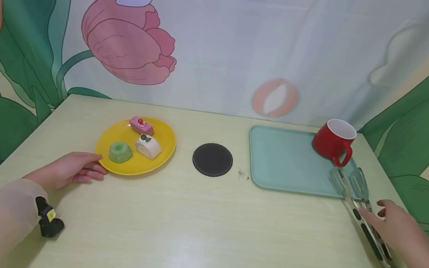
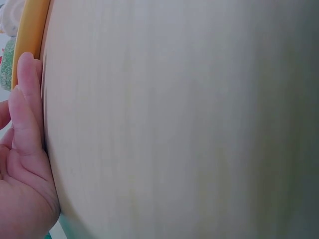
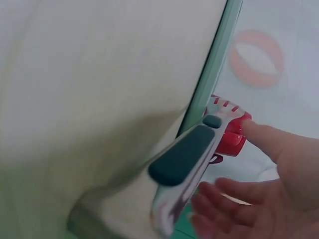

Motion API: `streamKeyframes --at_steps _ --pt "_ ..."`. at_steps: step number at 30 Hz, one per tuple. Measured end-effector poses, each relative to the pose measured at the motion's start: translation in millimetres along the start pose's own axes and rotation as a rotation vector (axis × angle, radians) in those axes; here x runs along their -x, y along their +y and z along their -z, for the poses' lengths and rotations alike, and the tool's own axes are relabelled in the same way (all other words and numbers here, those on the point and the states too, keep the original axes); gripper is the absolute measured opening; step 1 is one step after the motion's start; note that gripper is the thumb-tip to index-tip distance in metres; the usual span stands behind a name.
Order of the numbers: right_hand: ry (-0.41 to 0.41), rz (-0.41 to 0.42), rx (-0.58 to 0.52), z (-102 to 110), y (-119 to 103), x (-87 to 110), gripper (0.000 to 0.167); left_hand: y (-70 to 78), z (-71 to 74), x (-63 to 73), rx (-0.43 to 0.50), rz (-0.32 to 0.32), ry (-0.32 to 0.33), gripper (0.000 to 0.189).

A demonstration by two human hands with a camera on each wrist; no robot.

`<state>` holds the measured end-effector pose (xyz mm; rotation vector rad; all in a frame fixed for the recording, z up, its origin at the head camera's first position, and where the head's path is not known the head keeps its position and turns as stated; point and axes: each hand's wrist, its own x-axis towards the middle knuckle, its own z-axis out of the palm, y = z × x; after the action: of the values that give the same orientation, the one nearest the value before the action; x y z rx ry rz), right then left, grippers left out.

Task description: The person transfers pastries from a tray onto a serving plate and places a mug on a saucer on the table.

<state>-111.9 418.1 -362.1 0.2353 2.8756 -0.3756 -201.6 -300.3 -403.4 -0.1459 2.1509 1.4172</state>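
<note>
My left hand holds the left rim of a round yellow plate, thumb at the top of the edge and fingers low against its side. On the plate are a green ring-shaped cake, a cream roll cake and a pink cake slice with a red berry. In the left wrist view the fingers meet the plate's rim. Over at the right, my right hand is spread beside metal tongs with dark grips; whether the thumb touches them I cannot tell.
The tongs' heads lie over the near right corner of a light blue tray. A red mug stands on the tray's back right part. Between plate and tray lies a black round coaster. A printed curtain hangs behind the table.
</note>
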Motion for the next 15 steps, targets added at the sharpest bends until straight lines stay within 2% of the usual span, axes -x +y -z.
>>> streamKeyframes --at_steps 4,7,15 --pt "0.167 0.075 -0.066 4 -14 -1.1 0.074 -0.8 1.1 1.0 0.006 -0.008 -0.005 0.053" --pt "0.217 0.121 -0.150 8 -22 -4.4 0.067 -2.0 1.6 0.7 0.011 -0.010 -0.006 0.053" --pt "0.155 0.165 -0.325 23 -34 -25.5 0.065 -2.2 1.3 0.5 -0.005 -0.009 0.006 0.054"
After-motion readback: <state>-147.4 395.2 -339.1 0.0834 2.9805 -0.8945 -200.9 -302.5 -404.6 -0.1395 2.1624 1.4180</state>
